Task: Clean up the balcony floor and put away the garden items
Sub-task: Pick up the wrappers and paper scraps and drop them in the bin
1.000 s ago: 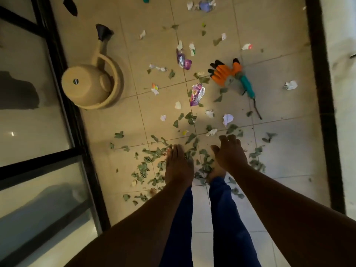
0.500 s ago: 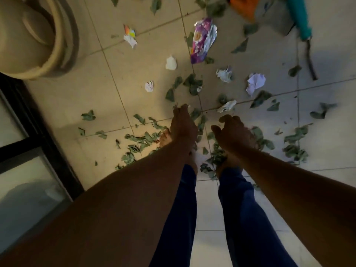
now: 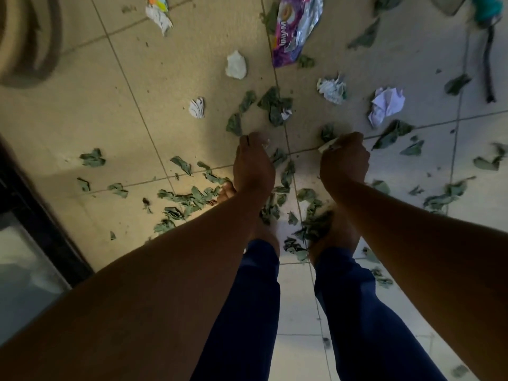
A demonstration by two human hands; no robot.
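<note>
Torn green leaves (image 3: 192, 198) and crumpled paper litter the beige tiled floor (image 3: 123, 105). My right hand (image 3: 343, 163) is down at the floor and pinches a white paper scrap (image 3: 327, 146) between its curled fingers. My left hand (image 3: 253, 166) reaches down beside it, fingertips at the tiles next to a small pale scrap (image 3: 265, 145); whether it holds that scrap is unclear. A purple foil wrapper (image 3: 297, 26) lies further ahead. More paper balls lie at centre (image 3: 235, 64), at centre left (image 3: 196, 107) and to the right (image 3: 386, 104).
A beige watering can (image 3: 24, 37) sits at the top left. A teal-handled garden tool (image 3: 486, 6) and its dark shaft (image 3: 488, 64) lie at the top right. A dark door frame (image 3: 41, 215) with glass runs along the left. My bare feet and blue trouser legs (image 3: 247, 312) stand among the leaves.
The view has dropped closer to the floor. Both hands have gone down to the tiles, and the right hand has closed on the white scrap.
</note>
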